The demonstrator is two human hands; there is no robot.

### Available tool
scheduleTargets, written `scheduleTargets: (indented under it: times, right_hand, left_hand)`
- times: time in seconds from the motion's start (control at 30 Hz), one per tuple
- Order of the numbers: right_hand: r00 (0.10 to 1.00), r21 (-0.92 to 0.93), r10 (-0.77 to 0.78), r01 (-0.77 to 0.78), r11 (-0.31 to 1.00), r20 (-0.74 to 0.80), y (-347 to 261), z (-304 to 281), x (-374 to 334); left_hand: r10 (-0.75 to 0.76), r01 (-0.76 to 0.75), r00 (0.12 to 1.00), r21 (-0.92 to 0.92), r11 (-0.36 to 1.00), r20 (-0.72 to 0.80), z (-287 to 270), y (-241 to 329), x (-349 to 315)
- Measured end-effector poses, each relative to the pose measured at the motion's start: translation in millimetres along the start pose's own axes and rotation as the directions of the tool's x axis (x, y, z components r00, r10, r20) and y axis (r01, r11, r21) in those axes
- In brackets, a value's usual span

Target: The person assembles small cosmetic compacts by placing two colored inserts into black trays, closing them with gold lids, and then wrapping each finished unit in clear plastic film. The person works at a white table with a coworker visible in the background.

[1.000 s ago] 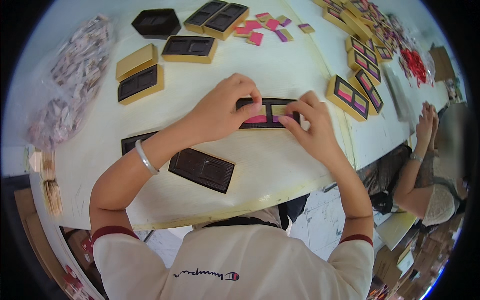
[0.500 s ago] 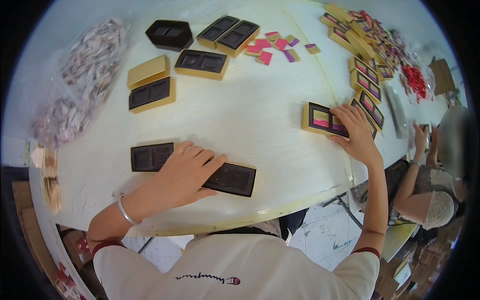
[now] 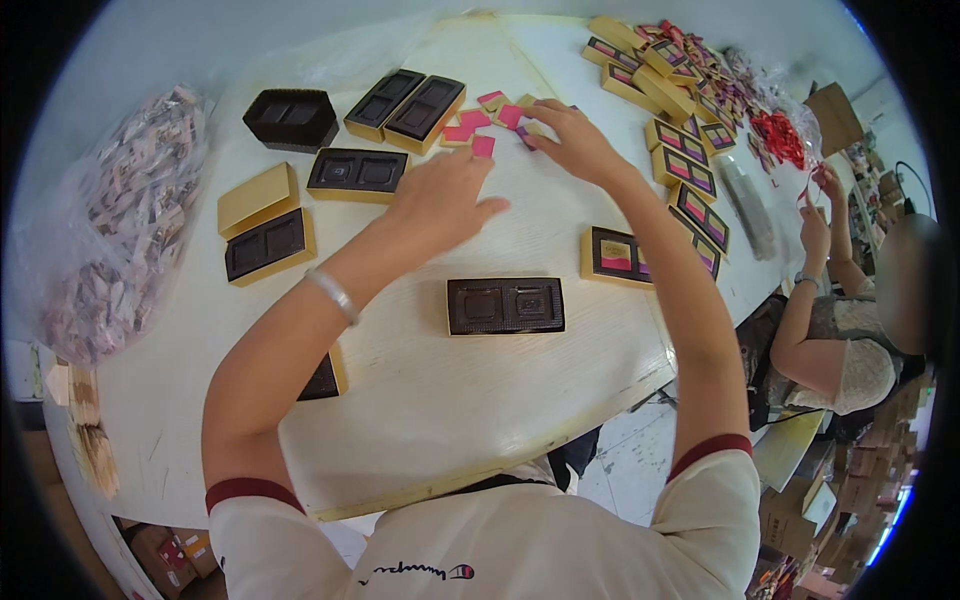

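Small foil-wrapped squares in pink and purple (image 3: pixel 474 119) lie in a loose group at the far middle of the table. My left hand (image 3: pixel 440 200) reaches to its near side, thumb apart, fingertips by a pink square (image 3: pixel 483 147). My right hand (image 3: pixel 575 145) comes in from the right, fingers and thumb apart around the purple squares; whether it touches one I cannot tell. Closer to me lies a gold box with a dark two-section tray (image 3: pixel 506 306), its sections bare. A filled box (image 3: pixel 615 254) is partly behind my right forearm.
Several gold boxes with bare dark trays (image 3: pixel 358 174) stand at the left and back. A clear bag of small wrapped pieces (image 3: pixel 130 200) lies far left. Filled boxes (image 3: pixel 682 172) and red ribbon (image 3: pixel 777 138) lie right, near a co-worker's hands (image 3: pixel 815 225).
Both my hands have moved up to the squares; the right has let go of the filled box. One bare-tray box now sits nearer the middle. The head view has shifted.
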State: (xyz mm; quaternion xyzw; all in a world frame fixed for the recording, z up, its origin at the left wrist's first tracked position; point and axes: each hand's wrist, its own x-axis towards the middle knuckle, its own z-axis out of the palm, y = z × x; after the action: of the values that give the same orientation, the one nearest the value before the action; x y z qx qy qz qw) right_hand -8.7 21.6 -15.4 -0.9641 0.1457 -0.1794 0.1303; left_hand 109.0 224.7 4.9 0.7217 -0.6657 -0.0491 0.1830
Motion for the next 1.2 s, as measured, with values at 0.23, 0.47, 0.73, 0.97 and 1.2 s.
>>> scheduleTargets:
  times: [0.23, 0.47, 0.73, 0.97, 1.2]
  right_hand:
    - [0.996, -0.202, 0.091, -0.086, 0.976, 0.014, 7.0, 39.0, 35.0]
    - [0.996, -0.1, -0.004, -0.006, 0.995, -0.092, 9.7, 31.0, 10.9]
    - [0.975, 0.015, 0.187, -0.19, 0.982, 0.117, 0.1, 8.0, -15.1]
    - [0.973, 0.757, 0.214, -0.202, 0.621, 0.085, -71.8, -39.1, -81.7]
    - [0.979, 0.404, 0.015, 0.07, 0.912, -0.204, -129.9, -54.9, -149.0]
  left_hand:
    - [-0.04, 0.062, 0.996, 0.33, 0.942, -0.074, 44.5, -16.8, 68.7]
    - [-0.037, 0.036, 0.998, -0.009, 0.999, -0.058, 23.0, -34.7, 49.6]
    - [-0.284, 0.456, 0.868, -0.879, 0.136, 0.407, -44.4, -13.0, -34.0]
    - [-0.325, 0.436, 0.856, -0.899, 0.038, 0.402, -51.6, 17.3, -76.9]
    - [-0.238, 0.406, 0.908, -0.863, 0.301, 0.344, -32.8, 44.2, -92.6]
